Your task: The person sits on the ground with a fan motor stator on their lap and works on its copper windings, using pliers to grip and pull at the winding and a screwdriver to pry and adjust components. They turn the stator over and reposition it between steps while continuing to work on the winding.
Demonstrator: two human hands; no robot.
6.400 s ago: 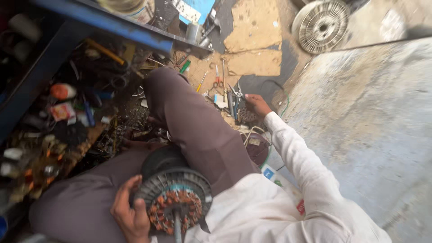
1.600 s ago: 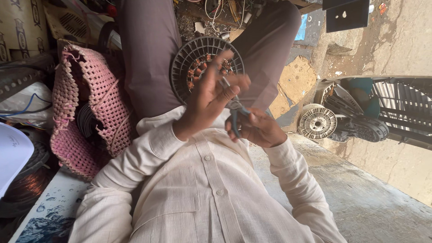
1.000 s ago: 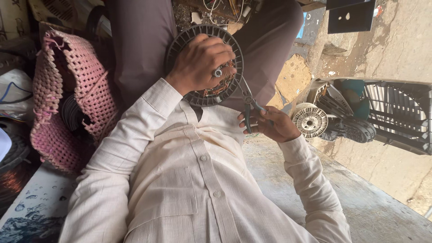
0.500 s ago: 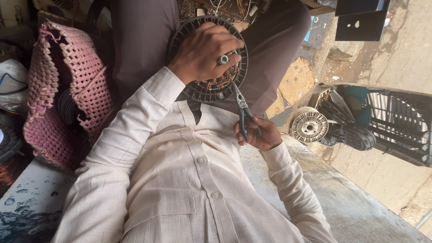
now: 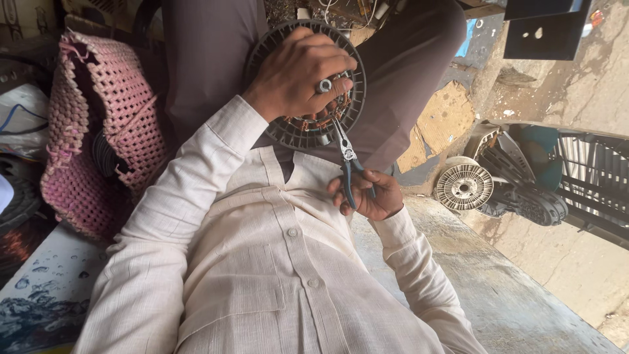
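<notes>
A round black motor stator [image 5: 285, 133] with copper windings rests on my lap, against my dark trousers. My left hand [image 5: 298, 75], with a ring on one finger, lies over the top of the stator and grips it. Below it, my right hand [image 5: 370, 196] is closed around the blue handles of a pair of pliers [image 5: 346, 160]. The jaws point up and touch the windings at the stator's lower right edge. My cream shirt fills the bottom of the view.
A pink woven bag [image 5: 105, 131] lies at my left. At the right, a second round motor part [image 5: 464, 187] and a fan cage [image 5: 576, 190] stand by a concrete ledge [image 5: 511, 288]. Cardboard [image 5: 445, 118] and a dark box [image 5: 544, 29] lie beyond my knee.
My left hand has settled over the top of the stator. My right hand has drawn in toward my chest, and the pliers' jaws have come up to the windings.
</notes>
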